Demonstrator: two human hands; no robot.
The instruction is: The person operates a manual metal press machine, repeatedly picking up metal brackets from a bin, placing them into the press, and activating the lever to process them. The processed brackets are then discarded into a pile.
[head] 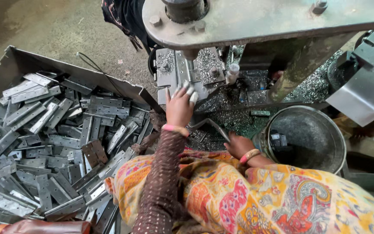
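Both hands work: left hand [179, 108] rests open-fingered on the hinge plate [176, 73], right hand [238, 145] grips a lever [211, 125] nearer.

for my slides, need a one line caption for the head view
Left hand sets a hinge on a press.

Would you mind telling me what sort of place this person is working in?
Most likely a small metalworking shop making hinges. A tray on the left holds a heap of flat metal hinges, the left hand reaches to a hinge on the bed of a heavy press, and metal shavings litter the bench by a steel bucket.
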